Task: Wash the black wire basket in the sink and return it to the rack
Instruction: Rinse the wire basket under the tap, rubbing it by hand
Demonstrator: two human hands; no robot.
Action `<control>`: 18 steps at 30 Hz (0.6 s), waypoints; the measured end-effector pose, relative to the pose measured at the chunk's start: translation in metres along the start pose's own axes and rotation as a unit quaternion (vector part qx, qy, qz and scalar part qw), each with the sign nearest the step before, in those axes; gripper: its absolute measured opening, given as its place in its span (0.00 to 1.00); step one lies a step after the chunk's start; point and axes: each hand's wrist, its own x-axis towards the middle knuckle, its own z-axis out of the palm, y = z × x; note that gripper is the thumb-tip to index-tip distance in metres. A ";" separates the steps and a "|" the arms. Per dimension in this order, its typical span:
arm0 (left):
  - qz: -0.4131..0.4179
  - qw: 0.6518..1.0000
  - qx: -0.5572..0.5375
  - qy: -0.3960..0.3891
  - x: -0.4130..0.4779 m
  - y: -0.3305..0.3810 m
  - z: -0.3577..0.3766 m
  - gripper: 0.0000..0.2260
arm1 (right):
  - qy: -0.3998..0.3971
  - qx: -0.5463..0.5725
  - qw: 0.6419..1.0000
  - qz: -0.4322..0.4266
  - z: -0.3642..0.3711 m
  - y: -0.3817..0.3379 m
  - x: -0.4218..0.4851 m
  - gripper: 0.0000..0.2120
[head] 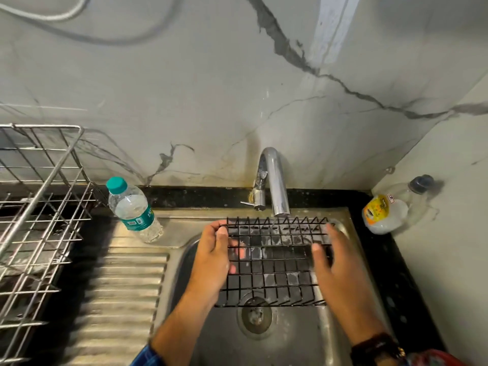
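The black wire basket (274,262) is held over the steel sink (303,339), under the tap spout (274,180). My left hand (211,257) grips its left edge, fingers curled through the wires. My right hand (335,265) lies flat on the basket's right side with fingers spread, blurred by motion. The silver wire rack (39,207) stands on the counter at the far left. No stream of water from the tap is clearly visible.
A water bottle with a teal cap (132,210) stands on the sink's back left corner beside the ribbed drainboard (118,299). A plastic bottle with a yellow label (388,210) lies in the right corner. The drain (254,315) sits below the basket.
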 end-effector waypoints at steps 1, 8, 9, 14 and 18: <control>0.005 1.000 -0.005 -0.007 0.001 0.003 0.005 0.09 | 0.031 0.039 0.999 0.016 -0.006 0.002 0.001 0.25; -0.019 0.999 -0.024 -0.030 0.000 0.006 0.029 0.09 | 0.047 -0.113 0.992 0.012 -0.031 0.009 0.005 0.27; -0.024 0.999 -0.026 -0.028 -0.002 0.004 0.031 0.09 | 0.024 -0.191 0.981 0.014 -0.030 0.006 0.006 0.30; -0.021 0.999 -0.038 -0.004 -0.007 -0.002 0.046 0.10 | -0.086 -0.321 0.937 -0.106 0.014 -0.029 -0.004 0.36; -0.009 0.998 -0.041 0.046 0.000 0.000 0.023 0.10 | -0.139 -0.278 0.914 -0.262 0.041 -0.047 -0.020 0.30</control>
